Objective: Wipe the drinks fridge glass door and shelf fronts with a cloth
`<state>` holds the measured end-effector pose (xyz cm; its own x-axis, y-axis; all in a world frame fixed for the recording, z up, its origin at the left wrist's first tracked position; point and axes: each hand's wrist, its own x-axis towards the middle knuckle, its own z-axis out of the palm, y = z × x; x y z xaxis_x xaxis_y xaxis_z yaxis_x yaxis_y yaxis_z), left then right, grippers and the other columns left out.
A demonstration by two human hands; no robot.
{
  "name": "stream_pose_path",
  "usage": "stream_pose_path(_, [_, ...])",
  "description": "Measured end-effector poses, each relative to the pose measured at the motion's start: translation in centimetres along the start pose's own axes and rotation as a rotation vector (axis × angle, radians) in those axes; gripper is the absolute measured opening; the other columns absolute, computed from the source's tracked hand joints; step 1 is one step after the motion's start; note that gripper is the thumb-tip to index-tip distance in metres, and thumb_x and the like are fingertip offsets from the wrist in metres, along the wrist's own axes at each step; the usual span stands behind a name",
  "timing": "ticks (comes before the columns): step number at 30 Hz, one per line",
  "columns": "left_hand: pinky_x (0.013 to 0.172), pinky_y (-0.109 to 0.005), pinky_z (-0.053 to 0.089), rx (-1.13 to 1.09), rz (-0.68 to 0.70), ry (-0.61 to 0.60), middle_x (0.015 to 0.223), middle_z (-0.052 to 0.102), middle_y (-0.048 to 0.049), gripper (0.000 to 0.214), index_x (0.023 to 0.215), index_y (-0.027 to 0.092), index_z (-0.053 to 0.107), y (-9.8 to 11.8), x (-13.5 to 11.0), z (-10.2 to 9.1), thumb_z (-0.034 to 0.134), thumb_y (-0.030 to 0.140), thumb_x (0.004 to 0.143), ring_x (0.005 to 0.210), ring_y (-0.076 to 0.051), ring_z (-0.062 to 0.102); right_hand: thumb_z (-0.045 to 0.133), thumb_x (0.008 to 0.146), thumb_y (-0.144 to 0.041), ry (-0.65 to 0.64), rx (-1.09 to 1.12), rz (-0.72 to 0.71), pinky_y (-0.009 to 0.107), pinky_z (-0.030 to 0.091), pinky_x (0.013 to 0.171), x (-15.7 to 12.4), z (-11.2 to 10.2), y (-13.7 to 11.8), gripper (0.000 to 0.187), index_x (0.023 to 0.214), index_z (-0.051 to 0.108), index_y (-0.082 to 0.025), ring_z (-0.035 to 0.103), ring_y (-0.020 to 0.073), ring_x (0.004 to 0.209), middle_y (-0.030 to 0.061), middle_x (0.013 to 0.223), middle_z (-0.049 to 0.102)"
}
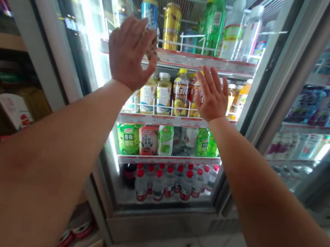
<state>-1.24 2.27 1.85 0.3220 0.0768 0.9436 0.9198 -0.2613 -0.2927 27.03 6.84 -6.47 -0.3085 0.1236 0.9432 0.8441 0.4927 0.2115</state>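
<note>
Both my arms reach into an open drinks fridge. My left hand (pixel 131 52) is raised in front of the upper shelf edge (pixel 207 62), fingers curved and apart, holding nothing, just below a blue can (pixel 150 11) and a gold can (pixel 172 24). My right hand (pixel 213 94) is open with fingers spread, in front of the yellow juice bottles (pixel 164 94) on the second shelf, nearest a bottle with fruit on its label (pixel 180 93). Neither hand grips anything.
Green and clear bottles (pixel 216 18) stand on the top shelf. Cartons (pixel 148 139) sit on the third shelf, red-capped bottles (pixel 171 181) at the bottom. The open glass door (pixel 70 27) is at left, a second fridge (pixel 321 112) at right, wooden shelves with bottles (pixel 12 108) far left.
</note>
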Motion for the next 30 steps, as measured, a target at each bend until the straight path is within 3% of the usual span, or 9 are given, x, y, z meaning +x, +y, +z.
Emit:
stream_pose_path(2, [0.128,-0.047,0.017,-0.004,0.048,0.022,0.162,0.034,0.0054,0.064,0.153,0.026,0.041,-0.8,0.2,0.7,0.047,0.056,0.096,0.152,-0.023,0.021,0.030,0.101,-0.031,0.006,-0.002,-0.007,0.055,0.014,0.129,0.0,0.1,0.1,0.060,0.161,0.028,-0.030,0.021,0.0224,0.156,-0.0017,0.166,0.031])
stream_pose_path(5, [0.131,-0.043,0.016,-0.073,0.063,0.302,0.163,0.028,0.0028,0.061,0.155,0.021,0.026,-2.9,0.9,2.7,0.040,0.045,0.101,0.151,-0.021,0.021,0.031,0.101,-0.031,0.017,-0.007,-0.015,0.055,0.016,0.129,-0.1,0.2,0.2,0.059,0.160,0.031,-0.028,0.021,0.0224,0.156,-0.0009,0.166,0.030])
stream_pose_path(8, [0.131,-0.044,0.016,-0.117,0.006,0.534,0.158,0.030,-0.0039,0.052,0.146,0.016,0.028,-4.4,1.3,4.0,0.039,0.039,0.101,0.148,-0.021,0.023,0.031,0.101,-0.032,0.016,0.009,-0.016,0.055,0.016,0.129,-0.1,0.3,0.3,0.059,0.159,0.033,-0.027,0.021,0.0237,0.156,-0.0002,0.166,0.030])
stream_pose_path(10, [0.129,-0.045,0.017,-0.110,-0.008,0.435,0.153,0.037,-0.0057,0.049,0.142,0.016,0.035,-4.0,1.1,3.6,0.042,0.037,0.099,0.146,-0.021,0.026,0.032,0.100,-0.031,0.022,0.010,-0.021,0.056,0.016,0.129,-0.1,0.4,0.4,0.059,0.159,0.033,-0.027,0.021,0.0242,0.156,0.0000,0.166,0.031])
stream_pose_path(14, [0.128,-0.054,0.015,-0.091,0.110,0.045,0.156,0.042,-0.0031,0.061,0.146,0.021,0.050,-0.7,0.1,0.6,0.055,0.042,0.089,0.151,-0.029,0.025,0.032,0.100,-0.031,0.035,-0.008,-0.022,0.055,0.016,0.129,-0.1,0.3,0.3,0.060,0.160,0.029,-0.030,0.023,0.0229,0.156,-0.0013,0.165,0.032])
stream_pose_path(17, [0.129,-0.052,0.012,-0.137,0.101,-0.090,0.162,0.034,0.0040,0.073,0.153,0.028,0.043,0.9,-0.2,-0.7,0.059,0.048,0.084,0.153,-0.030,0.020,0.032,0.101,-0.032,0.033,-0.017,-0.014,0.054,0.017,0.129,-0.1,0.3,0.2,0.060,0.160,0.028,-0.030,0.024,0.0224,0.155,-0.0018,0.165,0.032])
stream_pose_path(20, [0.130,-0.046,0.014,-0.161,0.054,-0.066,0.164,0.030,0.0009,0.073,0.156,0.023,0.033,0.5,0.0,-0.1,0.055,0.045,0.090,0.154,-0.024,0.019,0.032,0.100,-0.032,0.042,-0.038,-0.020,0.053,0.018,0.128,-0.1,0.3,0.2,0.059,0.160,0.031,-0.029,0.024,0.0219,0.155,-0.0017,0.165,0.032])
stream_pose_path(25, [0.127,-0.044,0.022,-0.139,-0.014,0.232,0.156,0.034,-0.0146,0.048,0.139,0.012,0.044,-0.8,0.5,1.2,0.046,0.038,0.099,0.149,-0.022,0.026,0.033,0.100,-0.031,0.049,-0.055,-0.028,0.053,0.019,0.128,-0.1,0.3,0.2,0.059,0.159,0.033,-0.028,0.025,0.0212,0.155,-0.0018,0.164,0.033])
stream_pose_path(30, [0.125,-0.049,0.024,-0.032,0.149,-0.026,0.154,0.045,-0.0082,0.055,0.147,0.020,0.050,0.6,0.1,-0.1,0.046,0.047,0.099,0.149,-0.025,0.029,0.034,0.099,-0.031,0.053,-0.069,-0.025,0.052,0.021,0.127,0.0,0.3,0.2,0.058,0.158,0.036,-0.027,0.026,0.0205,0.155,-0.0007,0.164,0.034])
